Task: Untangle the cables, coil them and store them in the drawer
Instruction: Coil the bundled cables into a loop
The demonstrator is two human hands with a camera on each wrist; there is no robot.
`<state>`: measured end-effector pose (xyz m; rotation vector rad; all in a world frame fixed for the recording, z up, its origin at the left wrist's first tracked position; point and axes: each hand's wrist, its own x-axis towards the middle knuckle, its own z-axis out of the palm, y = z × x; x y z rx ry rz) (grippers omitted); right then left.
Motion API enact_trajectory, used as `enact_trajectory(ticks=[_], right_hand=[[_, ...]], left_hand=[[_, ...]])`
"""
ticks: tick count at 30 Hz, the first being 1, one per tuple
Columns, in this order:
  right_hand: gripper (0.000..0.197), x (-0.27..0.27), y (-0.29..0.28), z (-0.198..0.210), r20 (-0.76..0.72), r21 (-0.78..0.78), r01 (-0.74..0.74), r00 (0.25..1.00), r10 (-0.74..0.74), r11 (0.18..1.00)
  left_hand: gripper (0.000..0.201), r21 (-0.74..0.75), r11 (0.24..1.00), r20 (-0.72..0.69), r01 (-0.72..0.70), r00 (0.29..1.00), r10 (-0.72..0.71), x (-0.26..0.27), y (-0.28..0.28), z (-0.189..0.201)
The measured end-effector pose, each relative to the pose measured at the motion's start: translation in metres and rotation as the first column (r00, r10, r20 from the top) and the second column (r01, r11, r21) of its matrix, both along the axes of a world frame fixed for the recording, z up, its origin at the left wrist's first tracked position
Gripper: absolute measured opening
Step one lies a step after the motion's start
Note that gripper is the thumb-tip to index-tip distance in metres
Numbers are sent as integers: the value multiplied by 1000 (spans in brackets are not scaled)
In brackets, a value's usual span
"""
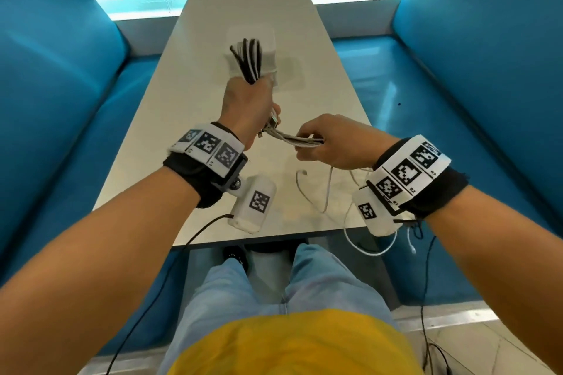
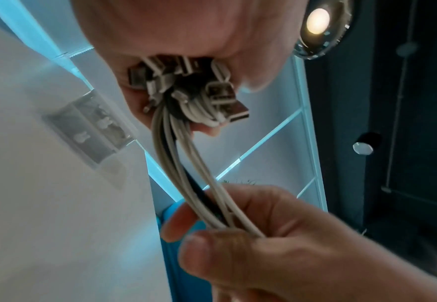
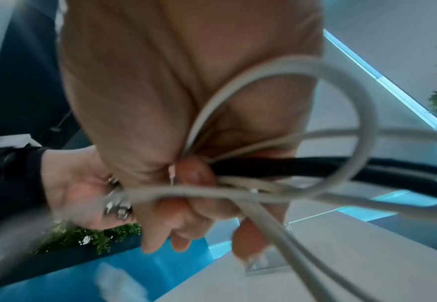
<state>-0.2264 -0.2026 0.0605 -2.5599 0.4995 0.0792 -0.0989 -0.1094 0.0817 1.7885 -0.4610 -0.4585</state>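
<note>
My left hand [image 1: 248,106] is raised over the table and grips a folded bundle of white and black cables [image 1: 248,59]; its looped end sticks up out of the fist. In the left wrist view several USB plugs [image 2: 186,90] poke out under the palm. From there a run of white and black cables [image 1: 292,139] stretches to my right hand [image 1: 327,143], which pinches them between thumb and fingers. Loose white cable [image 1: 327,192] trails from the right hand onto the table and over its near edge. A small clear plastic drawer unit [image 1: 259,36] stands behind the left hand.
The narrow grey table [image 1: 195,100] runs away from me between two blue padded benches [image 1: 61,100]. A white wall with lit strips closes the far end. My knees are under the table's near edge, and black sensor leads hang from both wrists.
</note>
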Motion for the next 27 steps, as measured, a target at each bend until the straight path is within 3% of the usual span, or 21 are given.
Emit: enact_trajectory(ticks=[4,7,12,16,19,22,24,27], right_hand=[[16,-2,3,10,9,12,-25,1000,25,1000],[19,-4,3,16,1,104,-49,999,49,993],[14,-2,-2,18,107,187,-18,994,-3,982],[18,-3,-3,17,178,269,23,981,-73,963],[16,-4,-4,14,200,338,50,972,-124,940],[15,-2,-3,14,182,334,62,975,-129,941],[19,0,-3,14,159,327,54,981,-111,943],[11,4,-5,13,128,320,79,984,-126,944]], left_hand=[[30,163,985,142,59,986,-83,2,4,-3],[32,344,927,241,149,940,-241,3,7,-2],[39,520,800,228,298,855,-466,0,11,-4],[60,511,758,81,405,855,-512,-1,11,-7],[71,536,683,-31,497,820,-572,0,11,-6],[97,551,602,-111,578,765,-634,3,10,-9],[93,477,592,-187,650,733,-655,2,11,-11],[65,334,590,-249,735,673,-697,0,14,-11]])
